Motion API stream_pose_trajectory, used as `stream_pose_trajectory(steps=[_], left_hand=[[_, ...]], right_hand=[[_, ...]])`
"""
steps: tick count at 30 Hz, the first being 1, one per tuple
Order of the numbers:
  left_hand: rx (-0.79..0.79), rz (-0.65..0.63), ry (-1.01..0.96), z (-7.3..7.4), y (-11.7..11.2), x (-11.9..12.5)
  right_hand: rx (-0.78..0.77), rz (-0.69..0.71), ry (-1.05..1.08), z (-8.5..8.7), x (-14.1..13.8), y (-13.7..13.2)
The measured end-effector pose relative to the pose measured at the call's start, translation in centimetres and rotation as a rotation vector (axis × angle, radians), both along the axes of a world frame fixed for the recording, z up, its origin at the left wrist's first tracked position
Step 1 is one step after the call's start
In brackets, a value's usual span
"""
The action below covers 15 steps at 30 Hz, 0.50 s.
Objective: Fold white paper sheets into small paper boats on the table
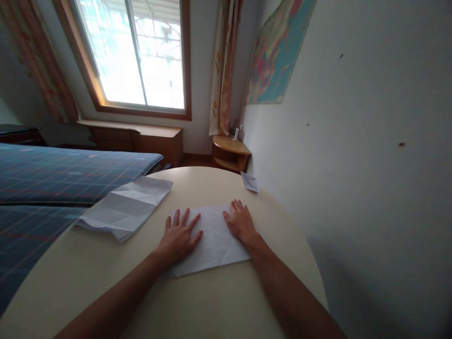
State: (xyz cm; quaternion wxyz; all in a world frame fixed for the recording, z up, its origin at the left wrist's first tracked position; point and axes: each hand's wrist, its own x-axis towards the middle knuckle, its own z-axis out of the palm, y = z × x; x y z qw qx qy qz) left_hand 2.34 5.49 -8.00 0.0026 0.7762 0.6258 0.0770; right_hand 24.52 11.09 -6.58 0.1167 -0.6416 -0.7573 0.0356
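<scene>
A white sheet of paper (215, 240) lies flat on the round cream table (212, 306) in front of me, with faint creases near its lower right part. On its left side rests my left hand (181, 238), palm down with the fingers spread. My right hand (240, 221) lies on the upper right part of the sheet, its fingers stretched out and the thumb apart. Both hands touch the paper and neither grips it. Each forearm covers a bit of the sheet's side edges.
Creased white sheets (130, 207) lie at the table's left edge, beside a bed with a blue plaid mattress (70, 174). A small folded paper (250, 182) sits at the far right, near the white wall (353, 188). A corner shelf (231, 146) stands beyond the table.
</scene>
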Motion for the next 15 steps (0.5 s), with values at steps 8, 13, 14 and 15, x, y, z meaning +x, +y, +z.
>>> stream_pose_trajectory(steps=[8,13,14,15], left_hand=[[0.027,0.005,-0.011,0.0,1.1,0.1],[0.026,0.005,0.008,0.0,1.3,-0.6],[0.025,0.01,0.012,0.1,1.3,-0.7],[0.026,0.015,0.015,0.1,1.2,-0.7]], right_hand=[[0.053,0.318,0.098,-0.7,-5.5,-4.4],[-0.047,0.13,0.022,-1.1,-2.5,-1.9],[-0.046,0.08,0.011,-1.0,-1.7,-1.3],[-0.046,0.04,0.002,-0.9,-1.0,-0.7]])
